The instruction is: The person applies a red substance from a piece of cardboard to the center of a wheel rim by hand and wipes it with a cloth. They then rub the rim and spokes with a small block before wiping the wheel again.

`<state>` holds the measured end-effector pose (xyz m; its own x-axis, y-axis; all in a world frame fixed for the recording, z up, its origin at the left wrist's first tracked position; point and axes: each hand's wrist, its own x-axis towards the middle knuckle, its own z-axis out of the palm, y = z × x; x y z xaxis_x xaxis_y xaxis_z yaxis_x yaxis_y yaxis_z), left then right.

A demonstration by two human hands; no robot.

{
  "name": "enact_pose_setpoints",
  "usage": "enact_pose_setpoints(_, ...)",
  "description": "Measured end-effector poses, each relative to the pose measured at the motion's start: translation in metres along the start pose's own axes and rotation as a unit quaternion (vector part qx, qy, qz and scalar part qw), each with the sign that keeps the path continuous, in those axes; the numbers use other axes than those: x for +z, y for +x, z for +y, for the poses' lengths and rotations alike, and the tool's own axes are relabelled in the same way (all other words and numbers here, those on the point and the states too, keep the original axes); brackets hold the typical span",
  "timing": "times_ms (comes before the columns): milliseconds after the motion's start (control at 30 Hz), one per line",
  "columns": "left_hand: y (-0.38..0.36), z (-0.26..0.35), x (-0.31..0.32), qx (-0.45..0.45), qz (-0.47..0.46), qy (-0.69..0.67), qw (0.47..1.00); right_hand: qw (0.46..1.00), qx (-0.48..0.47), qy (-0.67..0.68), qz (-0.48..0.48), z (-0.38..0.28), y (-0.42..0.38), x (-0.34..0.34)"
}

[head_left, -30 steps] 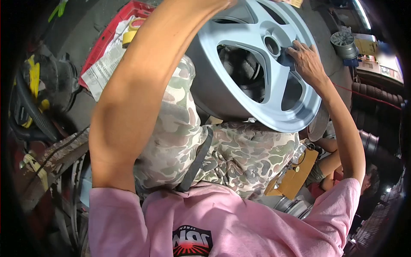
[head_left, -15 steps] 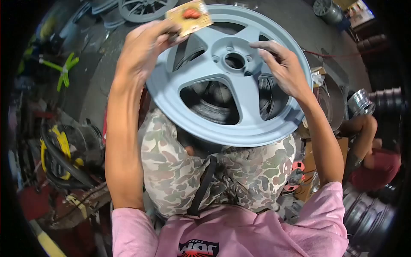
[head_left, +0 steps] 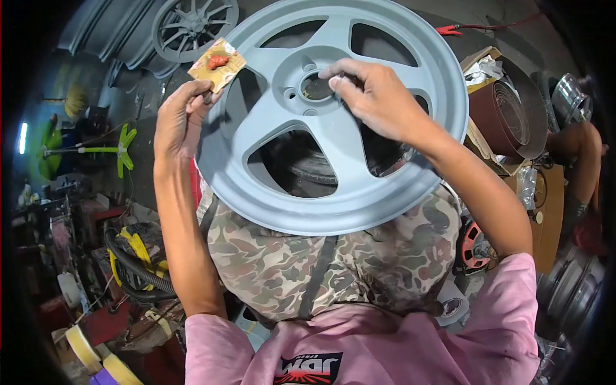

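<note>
My left hand (head_left: 181,115) pinches the lower corner of a small yellowish card (head_left: 227,76), holding it above the left side of the wheel. A dab of red putty-like paste (head_left: 218,61) sits on the card. Across my lap lies a light grey car wheel rim (head_left: 269,125), its spoked face tilted up toward me. My right hand (head_left: 382,102) is at the hub, index finger stretched out and thumb a little apart from it, beside the rim of the centre bore (head_left: 316,88). I see nothing held in it. Its other fingers are curled and partly hidden.
Another spoked wheel (head_left: 194,29) is on the floor at top left. A box with a roll of brown sandpaper (head_left: 504,115) stands at right, near another person's leg (head_left: 581,160). A green fan-like stand (head_left: 125,151) and a black hose (head_left: 138,289) are at left.
The card in my left hand has shifted left and down in view. My right hand has moved left, onto the centre bore edge. The wheel appears larger and nearer.
</note>
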<state>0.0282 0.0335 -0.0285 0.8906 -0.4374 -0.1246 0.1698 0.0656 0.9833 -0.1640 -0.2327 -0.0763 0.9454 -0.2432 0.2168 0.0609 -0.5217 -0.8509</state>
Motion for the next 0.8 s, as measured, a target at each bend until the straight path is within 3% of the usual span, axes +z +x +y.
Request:
enact_pose_setpoints(133, -0.004, -0.001, 0.014, 0.006, 0.027, 0.024, 0.999, 0.998, 0.047, 0.012, -0.048, -0.011, -0.014, 0.009)
enact_pose_setpoints(200, -0.002, -0.002, 0.014, 0.0, -0.039, 0.023, 0.999, 0.997, 0.056, 0.024, -0.052, -0.006, -0.017, 0.009)
enact_pose_setpoints(267, -0.001, -0.005, 0.017, -0.003, -0.042, 0.028, 0.999, 0.999, 0.008, 0.043, -0.017, 0.005, -0.016, 0.009)
enact_pose_setpoints(333, -0.002, -0.005, 0.02, -0.061, -0.117, -0.011, 0.991, 0.998, 0.012, 0.05, -0.018, -0.002, -0.018, 0.003)
enact_pose_setpoints(400, -0.014, -0.006, 0.038, -0.065, -0.1, -0.015, 0.993, 0.996, 0.006, 0.092, 0.008, -0.02, -0.019, -0.001)
enact_pose_setpoints(433, -0.015, -0.007, 0.04, -0.072, -0.102, -0.013, 0.992, 0.994, -0.099, 0.02, 0.044, -0.01, -0.013, 0.003)
enact_pose_setpoints(467, -0.014, -0.007, 0.041, -0.078, -0.105, -0.012, 0.991, 0.994, -0.102, 0.021, 0.044, -0.01, -0.008, 0.004)
enact_pose_setpoints(533, -0.014, -0.007, 0.043, -0.078, -0.118, -0.021, 0.99, 0.963, -0.257, -0.004, 0.085, -0.014, -0.002, 0.006)
enact_pose_setpoints(800, -0.017, -0.007, 0.047, -0.079, -0.136, -0.033, 0.987, 0.947, -0.294, -0.12, 0.039, -0.029, 0.007, 0.004)
